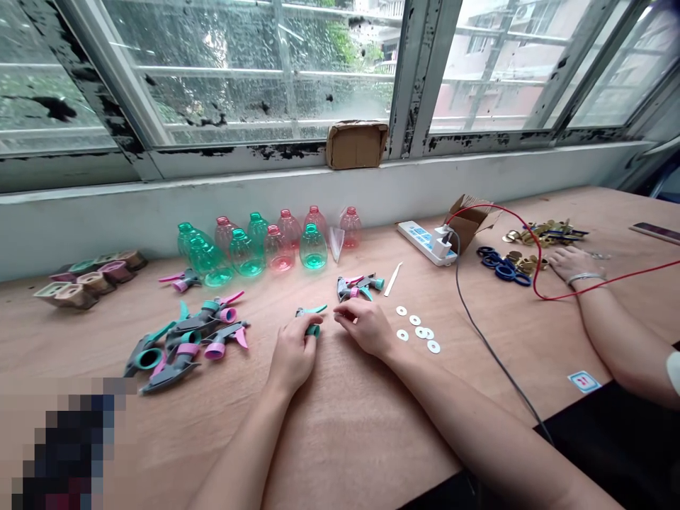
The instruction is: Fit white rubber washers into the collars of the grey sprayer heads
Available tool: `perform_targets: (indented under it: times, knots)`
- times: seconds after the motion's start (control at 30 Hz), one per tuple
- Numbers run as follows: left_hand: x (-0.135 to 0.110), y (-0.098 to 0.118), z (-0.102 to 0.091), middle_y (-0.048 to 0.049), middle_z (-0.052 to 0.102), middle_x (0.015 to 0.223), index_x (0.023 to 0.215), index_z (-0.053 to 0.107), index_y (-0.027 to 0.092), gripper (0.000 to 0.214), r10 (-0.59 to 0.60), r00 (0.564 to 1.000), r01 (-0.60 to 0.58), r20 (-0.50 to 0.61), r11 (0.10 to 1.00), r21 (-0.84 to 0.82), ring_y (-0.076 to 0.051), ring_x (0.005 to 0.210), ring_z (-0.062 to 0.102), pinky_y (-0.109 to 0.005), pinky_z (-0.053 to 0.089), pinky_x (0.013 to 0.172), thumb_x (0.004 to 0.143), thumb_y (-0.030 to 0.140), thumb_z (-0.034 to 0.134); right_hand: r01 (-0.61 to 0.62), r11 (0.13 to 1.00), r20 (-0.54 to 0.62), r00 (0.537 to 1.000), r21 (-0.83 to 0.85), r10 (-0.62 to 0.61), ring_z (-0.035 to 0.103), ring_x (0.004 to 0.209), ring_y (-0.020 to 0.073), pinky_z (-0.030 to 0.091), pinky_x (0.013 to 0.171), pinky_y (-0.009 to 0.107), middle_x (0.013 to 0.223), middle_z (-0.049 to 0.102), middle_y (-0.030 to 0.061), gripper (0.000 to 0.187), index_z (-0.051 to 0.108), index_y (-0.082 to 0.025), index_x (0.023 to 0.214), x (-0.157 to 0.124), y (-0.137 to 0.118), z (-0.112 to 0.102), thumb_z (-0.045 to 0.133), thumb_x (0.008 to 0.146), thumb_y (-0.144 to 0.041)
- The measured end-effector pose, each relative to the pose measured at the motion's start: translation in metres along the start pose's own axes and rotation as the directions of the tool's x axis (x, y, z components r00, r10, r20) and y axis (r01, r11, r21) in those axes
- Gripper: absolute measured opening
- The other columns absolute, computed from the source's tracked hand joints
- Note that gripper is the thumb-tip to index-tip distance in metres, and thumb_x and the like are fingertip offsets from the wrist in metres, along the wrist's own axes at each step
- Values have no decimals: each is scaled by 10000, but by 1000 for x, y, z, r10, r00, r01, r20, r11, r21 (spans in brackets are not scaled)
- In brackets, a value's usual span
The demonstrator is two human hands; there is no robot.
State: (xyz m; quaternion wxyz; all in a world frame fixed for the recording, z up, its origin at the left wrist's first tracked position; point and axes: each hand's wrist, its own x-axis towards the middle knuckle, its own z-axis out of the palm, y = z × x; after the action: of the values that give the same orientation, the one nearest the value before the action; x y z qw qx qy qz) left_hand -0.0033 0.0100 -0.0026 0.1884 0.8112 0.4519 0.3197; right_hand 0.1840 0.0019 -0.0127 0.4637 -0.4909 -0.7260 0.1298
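At the near edge of the light wooden table (340,439), two bare forearms reaching in. Left hand (291,355) curled shut around a small teal-and-grey plastic spray head (313,330), its teal end poking out past the fingers. Right hand (366,327) half curled just beside it, not touching the spray head, fingertips (340,309) drawn together; anything held there too small to tell. Off to the left, a loose heap of grey, teal and pink plastic trigger sprayers (185,341). Off to the right, scattered flat white washers (417,329). Just ahead, a pair of similar grey sprayers (358,287) beside a thin white strip (393,279). Farther right, another person's hand (574,263) with a silver bangle (580,278), near blue plastic rings (502,265) and brass fittings (542,232). Along the far edge, a row of clear teal and pink plastic bottles (265,244), stacked square pink-and-brown plastic pieces (90,280), and a white power strip (425,242) beside an open cardboard box (467,223).
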Motion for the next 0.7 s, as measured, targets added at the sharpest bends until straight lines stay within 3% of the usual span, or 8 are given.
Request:
perform_targets:
  times: [0.2,0.33,0.43,0.7]
  knots:
    - [-4,13,4,-41,670,1024,1002,627,220,265,69,997,-70,-32,997,-40,-217,1012,593,-381,455,924,795,108,505,62,998,-31,998,16,-61,604,703,153,473,672,275,768,673,31,96,667,-192,768,-1,0,1,642,855,-224]
    - [-5,14,2,-35,671,1006,1010,644,224,188,74,994,-78,-81,995,-57,-207,994,590,-372,458,911,854,203,543,245,970,-2,970,0,-245,621,771,165,492,720,295,846,678,58,112,679,-199,829,-4,-5,-2,585,889,-200]
    - [-5,11,1,-28,681,981,1005,659,234,164,118,987,-126,-111,990,-65,-201,978,585,-356,452,894,872,246,564,318,948,-11,948,22,-318,626,804,164,502,728,289,895,673,68,138,680,-205,942,-6,-11,-2,544,914,-202]
    - [-6,8,3,-32,663,916,912,632,214,101,190,950,-199,-247,980,-13,-193,917,581,-336,438,832,902,248,537,272,962,-8,962,6,-272,597,766,156,474,700,277,847,644,57,146,649,-199,928,-4,-18,-3,505,936,-227]
